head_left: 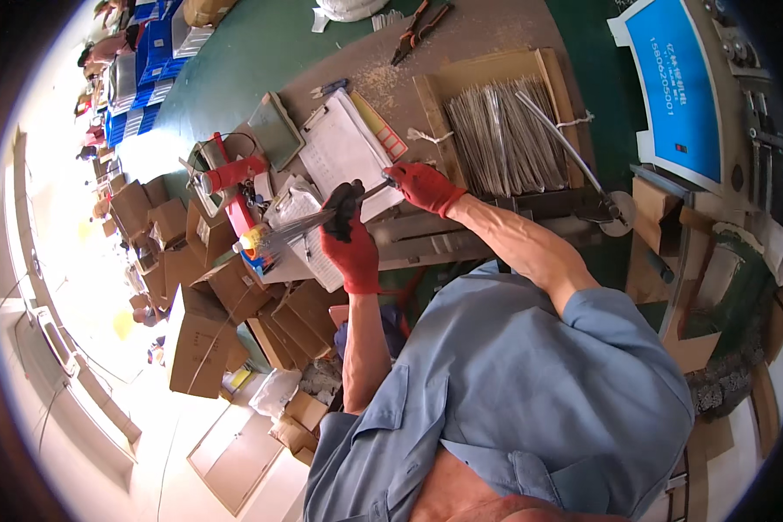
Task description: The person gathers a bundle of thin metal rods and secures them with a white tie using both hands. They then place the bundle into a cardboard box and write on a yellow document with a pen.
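Both my hands wear red gloves with dark palms and are near the front edge of the workbench (339,65). My left hand (350,239) is closed around a bundle of thin metal strips (297,228), which fans out to the left. At the bundle's right end, my right hand (426,187) is closed with its fingertips pinched on the strips. Beyond the hands lie written paper sheets (344,143) and a clipboard (300,209). To the right, a wooden box (424,100) holds many similar thin grey strips (500,139).
A metal rod (565,143) slants over the box toward a round disc (619,213). Pliers (416,35) lie at the back. Left stand a red clamp-like device (235,176) and a yellow-labelled bottle (250,239). Cardboard boxes (204,344) are stacked beyond; a blue-panelled machine (674,87) is right.
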`<state>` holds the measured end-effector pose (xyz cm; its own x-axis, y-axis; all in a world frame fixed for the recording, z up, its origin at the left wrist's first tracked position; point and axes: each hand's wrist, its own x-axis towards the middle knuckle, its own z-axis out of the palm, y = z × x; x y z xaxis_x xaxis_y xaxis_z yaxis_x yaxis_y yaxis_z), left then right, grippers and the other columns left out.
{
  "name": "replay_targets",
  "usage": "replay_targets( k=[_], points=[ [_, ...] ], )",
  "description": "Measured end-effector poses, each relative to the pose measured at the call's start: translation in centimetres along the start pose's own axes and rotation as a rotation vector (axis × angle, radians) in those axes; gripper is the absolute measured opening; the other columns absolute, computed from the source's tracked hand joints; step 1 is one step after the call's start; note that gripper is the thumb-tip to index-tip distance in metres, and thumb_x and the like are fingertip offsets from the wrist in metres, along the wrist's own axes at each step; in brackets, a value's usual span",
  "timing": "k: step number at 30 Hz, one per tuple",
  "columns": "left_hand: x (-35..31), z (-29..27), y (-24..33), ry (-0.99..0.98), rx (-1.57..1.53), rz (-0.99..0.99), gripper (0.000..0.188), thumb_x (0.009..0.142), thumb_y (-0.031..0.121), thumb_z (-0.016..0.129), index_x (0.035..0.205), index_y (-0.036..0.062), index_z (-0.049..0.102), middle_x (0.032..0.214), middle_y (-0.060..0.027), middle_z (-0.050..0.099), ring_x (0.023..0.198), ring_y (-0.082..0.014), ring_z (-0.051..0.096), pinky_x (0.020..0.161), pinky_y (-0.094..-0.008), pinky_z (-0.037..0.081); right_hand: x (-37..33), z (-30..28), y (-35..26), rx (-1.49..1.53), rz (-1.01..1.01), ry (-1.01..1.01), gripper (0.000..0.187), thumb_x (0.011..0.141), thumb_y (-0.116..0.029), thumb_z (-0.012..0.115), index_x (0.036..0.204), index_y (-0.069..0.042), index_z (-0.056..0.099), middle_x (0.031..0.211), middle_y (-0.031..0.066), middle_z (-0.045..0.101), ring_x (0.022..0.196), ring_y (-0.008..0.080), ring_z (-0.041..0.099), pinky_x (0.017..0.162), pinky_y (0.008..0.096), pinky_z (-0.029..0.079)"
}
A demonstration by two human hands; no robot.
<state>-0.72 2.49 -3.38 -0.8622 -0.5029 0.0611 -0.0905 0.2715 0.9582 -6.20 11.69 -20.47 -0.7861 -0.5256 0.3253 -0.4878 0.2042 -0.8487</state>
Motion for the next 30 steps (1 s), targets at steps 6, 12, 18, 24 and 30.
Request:
replay_targets(
  k=[6,12,18,24,30],
  points=[
    [0.0,-0.2,0.4,-0.037,0.113,0.022,0.036,0.084,-0.014,0.044,0.117,-0.0046,0.055,0.11,-0.0146,0.063,0.106,-0.0221,0.061,0.096,-0.0346,0.047,0.7,0.1,0.5,0.072,0.064,-0.017,0.018,0.091,-0.012,0.048,0.106,-0.004,0.055,0.083,0.0143,0.061,0.074,0.033,0.062,0.065,0.0417,0.05],
    [0.5,0.1,0.9,-0.068,0.147,0.072,0.035,0.084,-0.013,0.045,0.115,-0.0056,0.057,0.108,-0.014,0.065,0.104,-0.02,0.062,0.095,-0.033,0.048,0.6,0.5,0.9,0.06,-0.023,0.031,0.019,0.09,-0.014,0.049,0.107,-0.006,0.056,0.078,0.0149,0.061,0.071,0.0336,0.061,0.062,0.0413,0.049],
    [2.1,-0.2,0.2,-0.069,0.048,0.06,0.041,0.081,-0.013,0.038,0.116,-0.005,0.057,0.105,-0.0137,0.066,0.103,-0.0216,0.063,0.093,-0.0346,0.049,1.0,0.5,2.8,-0.07,-0.007,-0.024,0.026,0.086,-0.014,0.054,0.111,-0.007,0.055,0.082,0.0152,0.063,0.075,0.0343,0.063,0.064,0.043,0.051],
    [6.1,-4.0,0.8,-0.05,0.019,-0.038,0.024,0.089,0.003,0.054,0.111,-0.0019,0.06,0.094,-0.0108,0.067,0.085,-0.0139,0.064,0.076,-0.0269,0.052,1.8,-2.9,-2.1,0.124,0.019,-0.118,0.035,0.077,-0.008,0.061,0.111,-0.006,0.054,0.088,0.0187,0.064,0.079,0.0373,0.062,0.069,0.0455,0.051],
    [9.1,-5.6,4.2,-0.182,-0.178,-0.218,0.021,0.093,0.006,0.05,0.11,-0.0031,0.058,0.092,-0.0136,0.068,0.085,-0.0207,0.067,0.078,-0.0338,0.056,2.2,-4.6,-6.9,0.159,0.198,-0.263,0.02,0.082,-0.012,0.06,0.101,-0.006,0.058,0.075,0.0199,0.062,0.073,0.0389,0.061,0.064,0.0469,0.048]
  ],
)
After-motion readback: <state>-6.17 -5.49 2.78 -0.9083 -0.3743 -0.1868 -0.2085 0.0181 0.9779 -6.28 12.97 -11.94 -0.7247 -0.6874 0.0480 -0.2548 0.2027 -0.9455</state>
